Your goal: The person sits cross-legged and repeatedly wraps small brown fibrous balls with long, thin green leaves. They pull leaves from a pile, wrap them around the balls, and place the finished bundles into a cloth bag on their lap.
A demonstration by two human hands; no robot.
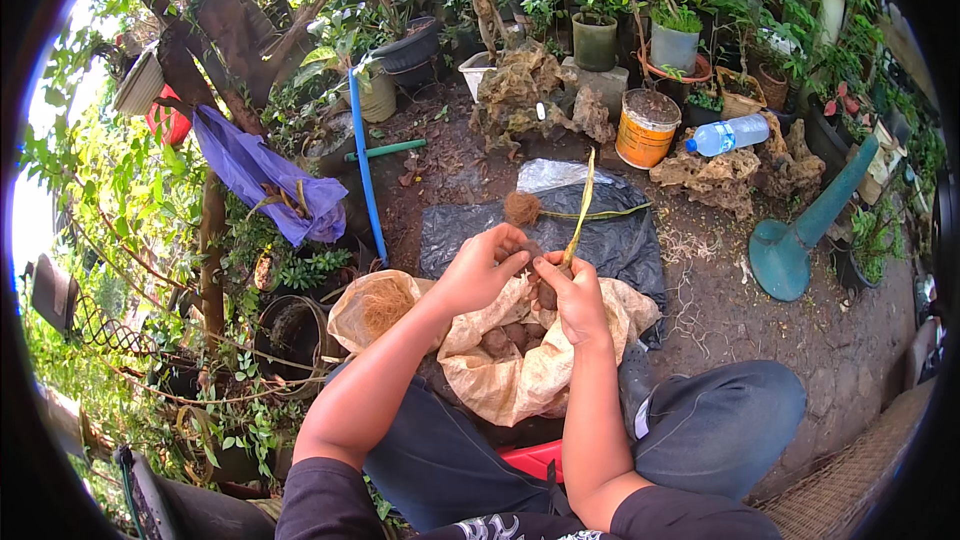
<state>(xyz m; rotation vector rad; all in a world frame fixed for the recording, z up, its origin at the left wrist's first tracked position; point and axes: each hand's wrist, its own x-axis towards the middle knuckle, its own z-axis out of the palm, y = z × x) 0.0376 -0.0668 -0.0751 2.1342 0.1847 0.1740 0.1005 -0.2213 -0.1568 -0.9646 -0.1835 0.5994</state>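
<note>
My right hand (579,300) grips a plant cutting by its base; one long yellow-green leaf (586,214) rises from it, and a dark root clump (547,295) hangs under the fingers. Close beside it, my left hand (484,266) pinches a small grey-brown lump (532,248); whether this joins the root clump is unclear. Below both hands lies a rolled-down woven sack (487,390) holding several brown lumps (501,342). Left of it, a pale bag (349,315) contains loose brown fibre (387,304). Beyond, a fibre-wrapped ball (523,208) with a long leaf rests on black plastic sheeting (465,232).
A blue pipe (367,172) stands at left near a purple plastic bag (262,172) on a tree. Rough rocks (525,94), an orange bucket (646,131) and a water bottle (731,135) line the back. A green funnel-shaped object (784,255) is at right.
</note>
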